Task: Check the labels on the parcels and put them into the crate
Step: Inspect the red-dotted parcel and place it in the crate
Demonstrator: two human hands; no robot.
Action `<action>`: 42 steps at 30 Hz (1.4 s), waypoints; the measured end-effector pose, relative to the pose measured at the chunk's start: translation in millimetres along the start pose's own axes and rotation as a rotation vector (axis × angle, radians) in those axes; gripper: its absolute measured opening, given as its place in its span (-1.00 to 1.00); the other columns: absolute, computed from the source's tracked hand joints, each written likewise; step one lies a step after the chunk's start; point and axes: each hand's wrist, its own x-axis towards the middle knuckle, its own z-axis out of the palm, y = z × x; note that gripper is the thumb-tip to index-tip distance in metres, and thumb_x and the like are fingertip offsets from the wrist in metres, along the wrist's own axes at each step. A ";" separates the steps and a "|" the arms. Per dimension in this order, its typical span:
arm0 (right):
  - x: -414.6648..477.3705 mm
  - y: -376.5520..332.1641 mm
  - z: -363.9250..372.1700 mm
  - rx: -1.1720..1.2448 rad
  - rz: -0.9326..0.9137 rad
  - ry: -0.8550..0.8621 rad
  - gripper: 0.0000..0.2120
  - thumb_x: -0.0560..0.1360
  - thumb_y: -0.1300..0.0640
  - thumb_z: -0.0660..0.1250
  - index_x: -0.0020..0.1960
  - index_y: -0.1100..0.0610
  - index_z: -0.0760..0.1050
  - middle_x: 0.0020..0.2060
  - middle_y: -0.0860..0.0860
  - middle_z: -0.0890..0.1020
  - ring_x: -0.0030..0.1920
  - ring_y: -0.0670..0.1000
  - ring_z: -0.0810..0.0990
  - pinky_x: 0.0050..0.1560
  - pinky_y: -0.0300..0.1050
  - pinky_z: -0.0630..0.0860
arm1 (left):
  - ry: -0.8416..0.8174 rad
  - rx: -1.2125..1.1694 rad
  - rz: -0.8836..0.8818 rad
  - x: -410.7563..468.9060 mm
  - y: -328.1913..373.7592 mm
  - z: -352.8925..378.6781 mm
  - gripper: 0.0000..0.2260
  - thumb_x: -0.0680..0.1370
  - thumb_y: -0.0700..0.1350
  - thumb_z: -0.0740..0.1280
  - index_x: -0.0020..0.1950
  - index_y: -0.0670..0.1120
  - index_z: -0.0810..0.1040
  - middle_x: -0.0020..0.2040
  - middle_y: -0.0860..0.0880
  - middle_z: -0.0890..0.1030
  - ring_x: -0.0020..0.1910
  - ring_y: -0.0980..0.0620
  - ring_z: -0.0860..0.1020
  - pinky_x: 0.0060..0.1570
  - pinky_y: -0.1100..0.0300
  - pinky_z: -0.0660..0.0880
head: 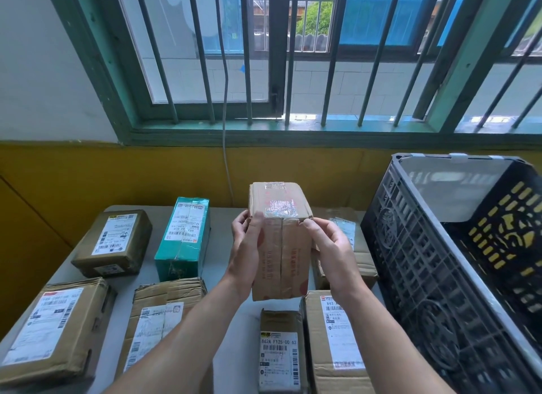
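Note:
I hold a brown cardboard parcel [281, 241] above the table, upright, its taped seam facing me. My left hand [247, 247] grips its left side, thumb on the front. My right hand [328, 250] grips its right side near the top corner. No shipping label shows on the faces toward me. The dark grey plastic crate [434, 276] stands at the right, tilted in view, and no parcels show inside it.
Several labelled parcels lie on the grey table [228, 329]: a teal box [183, 241], brown boxes at left [113, 242] [51, 332], one under my left forearm [158, 314], and two near the crate [280, 352] [337, 338]. A barred window and yellow wall stand behind.

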 end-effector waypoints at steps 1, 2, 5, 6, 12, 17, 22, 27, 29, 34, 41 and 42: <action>-0.1 0.1 -0.8 -0.013 -0.003 0.000 -0.77 0.58 -0.05 0.36 0.19 0.00 0.54 0.08 0.00 0.68 0.13 -0.04 0.63 -0.02 -0.19 0.54 | 0.003 -0.004 -0.001 -0.6 0.7 0.3 -0.57 0.67 0.18 0.19 0.48 0.05 0.25 0.19 0.04 0.59 0.11 0.14 0.58 -0.11 0.24 0.46; 0.1 0.5 -1.4 -0.023 -0.004 0.000 -0.79 0.58 -0.04 0.36 0.17 0.00 0.54 0.08 0.00 0.68 0.14 -0.03 0.63 -0.01 -0.19 0.55 | 0.009 -0.006 0.000 -1.5 1.1 0.4 -0.52 0.64 0.21 0.24 0.48 0.06 0.26 0.18 0.05 0.58 0.10 0.15 0.58 -0.11 0.24 0.45; 0.0 1.9 -2.1 -0.031 -0.006 -0.009 -0.78 0.58 -0.05 0.35 0.18 -0.01 0.54 0.08 0.01 0.68 0.15 -0.02 0.63 0.04 -0.14 0.58 | 0.021 -0.009 0.001 -1.7 1.6 0.2 -0.45 0.56 0.25 0.28 0.47 0.07 0.27 0.19 0.06 0.59 0.11 0.15 0.58 -0.10 0.24 0.46; 0.3 2.3 -1.9 -0.028 -0.009 -0.005 -0.76 0.58 -0.07 0.34 0.19 0.00 0.54 0.07 0.00 0.68 0.14 -0.03 0.63 0.03 -0.14 0.58 | 0.017 -0.014 0.002 -1.0 1.3 -0.1 -0.48 0.59 0.25 0.27 0.48 0.07 0.27 0.21 0.05 0.58 0.13 0.14 0.58 -0.09 0.22 0.46; 5.7 4.1 -0.3 -0.042 0.004 0.044 -0.65 0.57 -0.24 0.30 0.14 0.00 0.58 0.02 -0.01 0.73 0.08 0.01 0.68 0.13 0.06 0.62 | -0.001 -0.031 0.008 -0.6 -0.3 -2.2 -0.40 0.44 0.26 0.26 0.42 0.09 0.29 0.23 -0.01 0.58 0.18 0.07 0.57 -0.06 0.19 0.49; 7.0 5.9 1.9 -0.035 -0.005 0.081 -0.64 0.46 -0.22 0.35 0.18 -0.08 0.55 0.10 -0.03 0.69 0.17 0.02 0.65 0.23 0.15 0.59 | -0.046 -0.028 0.068 -1.6 2.7 -2.7 -0.41 0.41 0.07 0.30 0.43 0.15 0.24 0.26 0.05 0.54 0.23 0.07 0.55 -0.16 0.40 0.57; 5.9 0.8 3.9 -0.031 -0.014 0.048 -0.61 0.51 -0.15 0.33 0.29 -0.05 0.51 0.14 -0.01 0.68 0.17 0.01 0.65 0.19 0.11 0.62 | -0.055 -0.051 0.063 0.0 7.3 -1.5 -0.53 0.61 0.14 0.30 0.49 0.19 0.24 0.30 0.07 0.56 0.18 0.13 0.58 -0.20 0.46 0.55; 7.7 -0.8 3.1 -0.043 0.008 0.063 -0.73 0.59 -0.05 0.35 0.25 -0.01 0.49 0.13 0.00 0.66 0.18 0.02 0.64 0.21 0.10 0.61 | 0.002 -0.060 0.081 -0.5 6.6 -5.4 -0.49 0.43 0.06 0.30 0.38 0.14 0.33 0.21 0.02 0.60 0.15 0.02 0.62 -0.21 0.34 0.60; 6.6 -0.5 3.1 -0.045 0.002 0.046 -0.68 0.60 0.01 0.34 0.33 0.00 0.46 0.19 0.01 0.64 0.20 0.01 0.62 0.23 0.08 0.60 | 0.007 -0.064 0.099 0.1 5.4 -6.2 -0.50 0.43 0.03 0.30 0.36 0.13 0.31 0.21 0.01 0.59 0.17 0.01 0.61 -0.19 0.31 0.61; 4.1 -0.4 2.3 -0.022 -0.013 0.004 -0.60 0.54 0.13 0.32 0.38 -0.01 0.49 0.11 -0.02 0.70 0.07 -0.05 0.69 -0.04 -0.15 0.62 | 0.057 -0.052 0.095 5.4 3.9 -7.4 -0.47 0.60 0.12 0.38 0.50 0.26 0.23 0.38 0.07 0.47 0.34 0.05 0.51 0.09 0.16 0.61; 3.3 -0.6 5.0 0.000 0.017 0.048 -0.80 0.59 0.07 0.37 0.20 -0.04 0.51 0.12 0.02 0.68 0.13 -0.01 0.66 0.04 -0.04 0.65 | 0.044 -0.048 0.087 0.5 -0.4 -8.4 -0.63 0.67 -0.13 0.29 0.45 0.11 0.37 0.28 -0.02 0.60 0.20 0.03 0.61 -0.18 0.28 0.64; 4.0 0.4 5.0 -0.006 0.017 0.058 -0.81 0.58 0.04 0.39 0.18 -0.04 0.51 0.13 0.03 0.67 0.14 0.00 0.66 0.07 -0.01 0.65 | 0.044 -0.048 0.085 -0.4 -0.3 -7.9 -0.66 0.68 -0.17 0.26 0.43 0.07 0.36 0.25 -0.01 0.61 0.17 0.05 0.61 -0.21 0.31 0.62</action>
